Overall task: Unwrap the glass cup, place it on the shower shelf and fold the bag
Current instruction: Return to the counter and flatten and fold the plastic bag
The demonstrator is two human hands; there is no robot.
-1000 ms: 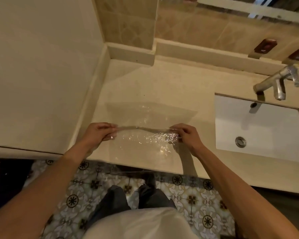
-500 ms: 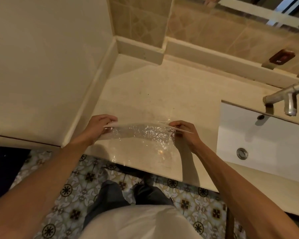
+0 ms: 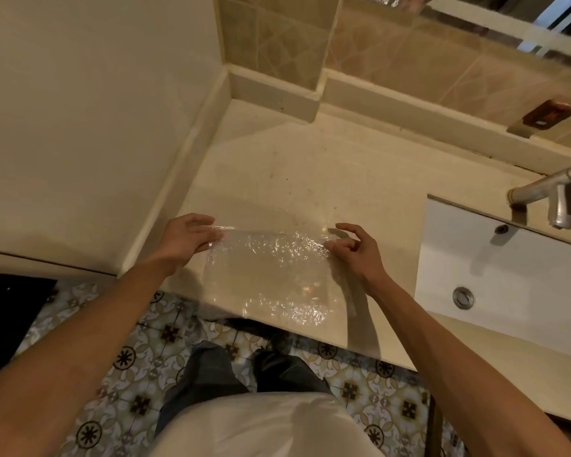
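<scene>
A clear bubble-wrap bag lies flat on the beige counter, its near edge reaching the counter's front edge. My left hand holds the bag's far left corner between thumb and fingers. My right hand pinches the far right corner, its index finger lifted. The far edge of the bag lies folded over along the line between my hands. No glass cup shows in this view.
A white sink basin with a drain is set into the counter at the right, under a metal tap. A wall closes the left side. A mirror and tiled backsplash stand behind. Patterned floor tiles lie below.
Both hands have brought the bag's far edge down toward me, and the raised flap now lies flatter on the rest of the bag. The camera has tilted.
</scene>
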